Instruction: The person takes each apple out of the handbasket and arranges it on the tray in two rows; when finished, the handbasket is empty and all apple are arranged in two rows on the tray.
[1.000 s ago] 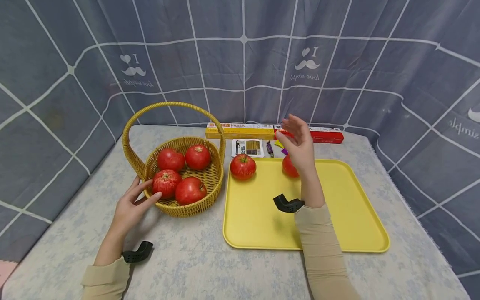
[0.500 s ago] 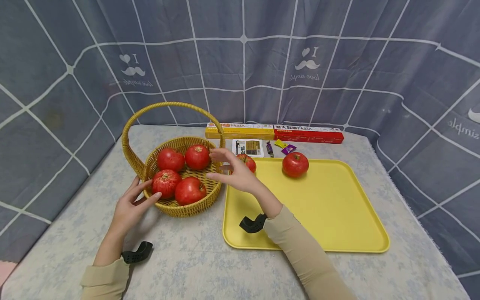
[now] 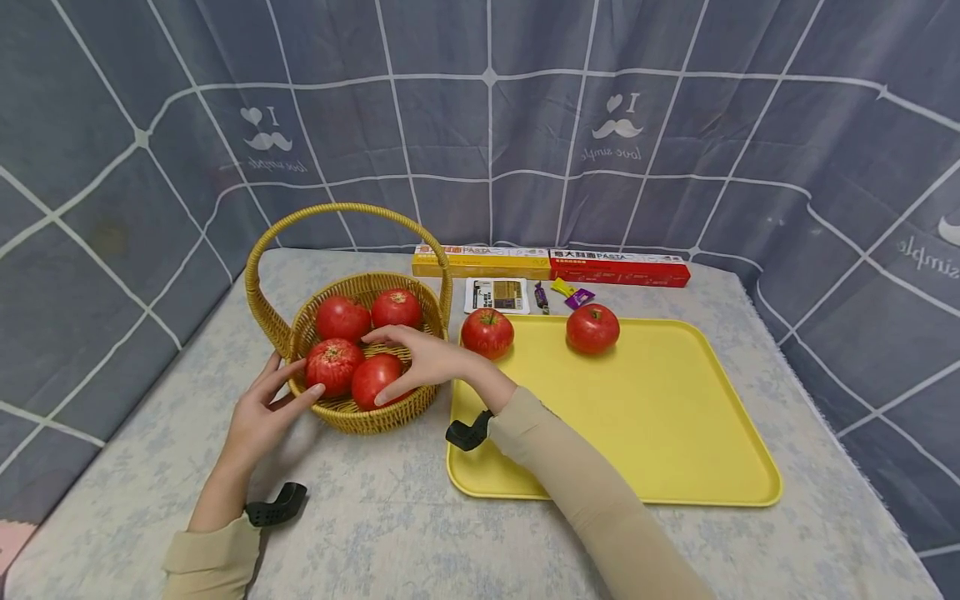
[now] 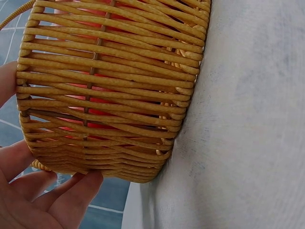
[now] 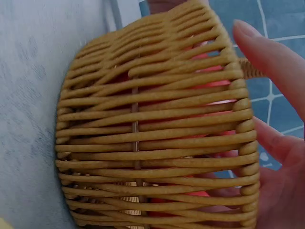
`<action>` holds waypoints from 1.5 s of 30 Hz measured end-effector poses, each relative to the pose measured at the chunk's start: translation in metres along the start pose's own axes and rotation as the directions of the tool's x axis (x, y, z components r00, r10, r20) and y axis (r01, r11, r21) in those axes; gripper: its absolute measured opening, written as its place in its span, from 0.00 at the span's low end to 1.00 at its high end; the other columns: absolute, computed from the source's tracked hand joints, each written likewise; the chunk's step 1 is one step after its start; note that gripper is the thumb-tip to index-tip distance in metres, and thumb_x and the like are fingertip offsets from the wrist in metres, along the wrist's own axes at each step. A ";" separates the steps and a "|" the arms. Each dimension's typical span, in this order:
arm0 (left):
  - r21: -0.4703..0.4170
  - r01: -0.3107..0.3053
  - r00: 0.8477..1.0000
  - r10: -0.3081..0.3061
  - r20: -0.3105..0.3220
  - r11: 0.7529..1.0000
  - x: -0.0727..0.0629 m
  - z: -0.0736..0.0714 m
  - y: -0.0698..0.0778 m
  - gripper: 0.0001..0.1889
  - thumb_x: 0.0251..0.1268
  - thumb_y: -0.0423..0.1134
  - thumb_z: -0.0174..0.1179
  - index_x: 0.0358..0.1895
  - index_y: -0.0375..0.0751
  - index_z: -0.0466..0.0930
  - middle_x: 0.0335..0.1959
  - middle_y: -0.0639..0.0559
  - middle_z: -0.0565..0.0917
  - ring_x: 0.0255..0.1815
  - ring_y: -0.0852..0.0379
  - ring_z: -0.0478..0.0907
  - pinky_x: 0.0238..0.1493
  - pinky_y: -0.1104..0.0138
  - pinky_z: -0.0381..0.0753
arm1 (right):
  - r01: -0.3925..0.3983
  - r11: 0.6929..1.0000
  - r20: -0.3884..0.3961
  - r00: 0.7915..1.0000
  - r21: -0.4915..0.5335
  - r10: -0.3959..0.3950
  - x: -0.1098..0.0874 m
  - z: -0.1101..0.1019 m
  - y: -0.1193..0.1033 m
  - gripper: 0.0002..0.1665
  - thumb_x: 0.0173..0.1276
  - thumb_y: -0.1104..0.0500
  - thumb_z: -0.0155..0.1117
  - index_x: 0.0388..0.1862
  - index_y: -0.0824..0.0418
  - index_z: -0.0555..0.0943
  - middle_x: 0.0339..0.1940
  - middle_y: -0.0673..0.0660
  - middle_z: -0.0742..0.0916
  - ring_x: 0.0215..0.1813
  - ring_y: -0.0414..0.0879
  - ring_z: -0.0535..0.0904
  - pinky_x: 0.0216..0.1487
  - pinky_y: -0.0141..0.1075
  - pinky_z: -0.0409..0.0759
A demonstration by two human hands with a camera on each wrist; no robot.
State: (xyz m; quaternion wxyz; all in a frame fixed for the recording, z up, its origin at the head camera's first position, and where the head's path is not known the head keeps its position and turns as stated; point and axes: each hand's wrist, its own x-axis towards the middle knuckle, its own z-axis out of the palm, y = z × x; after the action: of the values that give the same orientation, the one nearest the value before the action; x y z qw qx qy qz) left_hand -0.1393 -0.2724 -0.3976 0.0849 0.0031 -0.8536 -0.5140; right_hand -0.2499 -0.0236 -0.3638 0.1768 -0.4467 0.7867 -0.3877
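Observation:
A wicker basket (image 3: pixel 371 423) with a tall arched handle holds several red apples. My left hand (image 3: pixel 258 417) grips its left rim, thumb over the edge and fingers against the outer side; the left wrist view shows the fingers (image 4: pixel 78 198) touching the weave. My right hand (image 3: pixel 427 360) reaches over the right rim, thumb and fingers spread about the front-right apple (image 3: pixel 371 379). In the right wrist view, the thumb (image 5: pixel 271 57) stands above the rim while other fingers go inside, partly hidden by the wicker. Beside it lie a striped apple (image 3: pixel 332 367) and two apples farther back.
A yellow tray (image 3: pixel 637 417) lies right of the basket, with one apple (image 3: pixel 487 333) at its back left corner and another apple (image 3: pixel 592 328) along the back edge. Behind are a flat packet (image 3: pixel 497 296), small wrapped candies (image 3: pixel 577 297), a yellow pasta box (image 3: pixel 480 264) and a red pasta box (image 3: pixel 618 271).
My right hand has moved left and down from above the tray's back apple into the basket, with nothing in it on the way. The left hand stays at the basket's rim.

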 end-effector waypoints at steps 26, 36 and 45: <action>0.000 0.000 1.000 0.000 0.008 1.000 -0.001 0.001 0.001 0.31 0.63 0.43 0.62 0.66 0.31 0.65 0.75 0.43 0.42 0.69 0.37 0.55 0.45 0.88 0.68 | 0.029 0.996 -0.090 0.995 -0.087 -0.037 -0.005 0.000 -0.003 0.37 0.48 0.53 0.77 0.59 0.51 0.73 0.59 0.49 0.73 0.58 0.41 0.68 0.56 0.32 0.72; 0.003 -0.005 1.000 0.005 -0.001 1.000 0.000 0.001 0.000 0.32 0.63 0.44 0.62 0.66 0.31 0.65 0.75 0.42 0.43 0.69 0.35 0.54 0.46 0.87 0.69 | 0.131 0.991 -0.353 0.929 0.036 -0.110 -0.061 -0.038 -0.014 0.40 0.47 0.58 0.76 0.61 0.51 0.72 0.61 0.49 0.69 0.59 0.46 0.67 0.54 0.42 0.76; 0.001 -0.008 1.000 0.008 0.006 1.000 -0.001 0.002 -0.001 0.32 0.64 0.44 0.61 0.67 0.30 0.64 0.75 0.41 0.42 0.69 0.35 0.54 0.46 0.87 0.69 | 0.097 0.988 -0.556 0.831 0.123 -0.012 -0.124 -0.084 -0.015 0.40 0.48 0.64 0.75 0.60 0.56 0.68 0.60 0.54 0.73 0.56 0.52 0.71 0.50 0.45 0.79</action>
State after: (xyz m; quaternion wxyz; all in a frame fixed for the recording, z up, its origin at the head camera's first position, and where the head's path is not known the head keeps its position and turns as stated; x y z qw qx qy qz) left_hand -0.1390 -0.2713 -0.3990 0.0843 -0.0017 -0.8541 -0.5132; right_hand -0.2270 0.1139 -0.3076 -0.0369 -0.3236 0.7606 -0.5616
